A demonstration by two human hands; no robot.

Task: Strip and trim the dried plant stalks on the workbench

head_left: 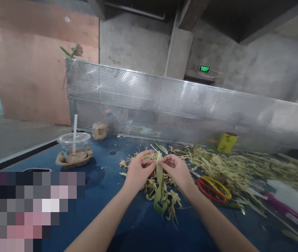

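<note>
My left hand (140, 168) and my right hand (177, 170) meet over the middle of the blue table. Both pinch the upper part of a long, pale green leaf (160, 175) between thumb and fingers. The leaf hangs down toward me, its lower end curled. Beneath it lies a loose heap of shredded, dry-looking plant strips (174, 201), partly hidden by my hands. Just right of my right forearm lie scissors (212, 189) with red and yellow looped handles.
A large pile of dried leaves (217, 168) spreads over the right side. Behind it stands a yellow cylinder (227, 142). A purple-and-white object (285, 210) lies far right. At left are a lidded plastic cup (74, 141) with straw and a small jar (99, 131). A perforated metal panel (138, 101) borders the back.
</note>
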